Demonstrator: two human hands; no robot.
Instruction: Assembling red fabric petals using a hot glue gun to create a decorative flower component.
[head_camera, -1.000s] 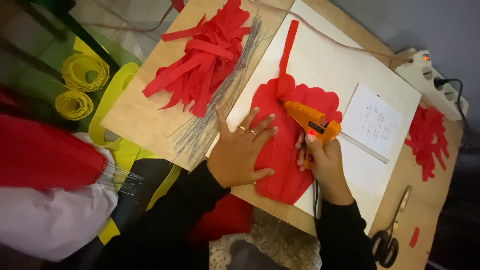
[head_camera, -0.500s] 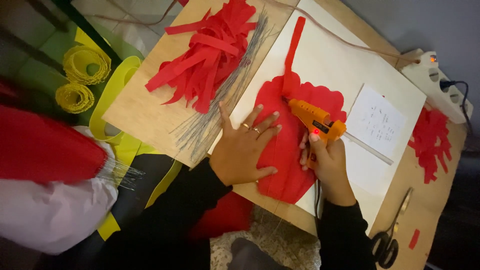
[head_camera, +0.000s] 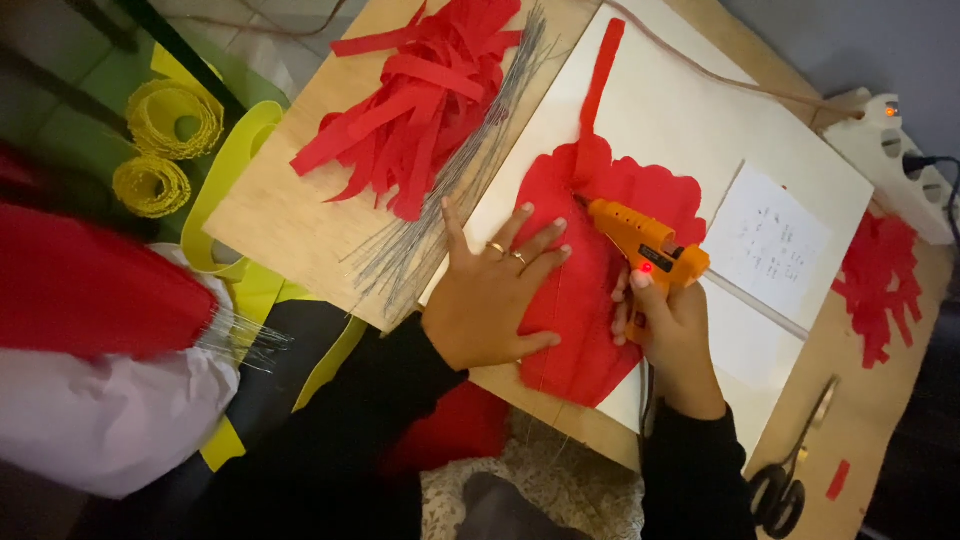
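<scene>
right hand (head_camera: 672, 335) is gripping the orange glue gun (head_camera: 640, 240) by its handle, fingers wrapped tight around it, just right of frame centre. nozzle is pointing up-left and sitting at the upper part of the red paper piece (head_camera: 585, 290); a small red light is glowing on the gun body. left hand (head_camera: 490, 295) is lying flat, fingers spread apart, palm down, pressing on the left edge of that red paper piece; rings are showing on two fingers. it is holding nothing, just pinning the sheet.

the red paper piece is lying on a white board (head_camera: 700, 130) at frame centre, with a thin red strip running up from it toward the top edge. the white board is resting on a wooden worktop (head_camera: 290, 220). a small white note (head_camera: 768, 240) is lying on the board right of the gun.

upper centre: a heap of red paper strips (head_camera: 410, 110) is sitting on the worktop, with a bundle of thin wires (head_camera: 430, 215) lying just beside it, running diagonally toward the left hand. far right: more red cut paper (head_camera: 882, 285) is lying on the wood. lower right: scissors (head_camera: 790, 470) are lying near the right forearm. upper right corner: a white power strip (head_camera: 890, 160) with a lit switch. upper left: two yellow paper rolls (head_camera: 165, 150). left edge: a blurred red and white bundle (head_camera: 100, 350).
</scene>
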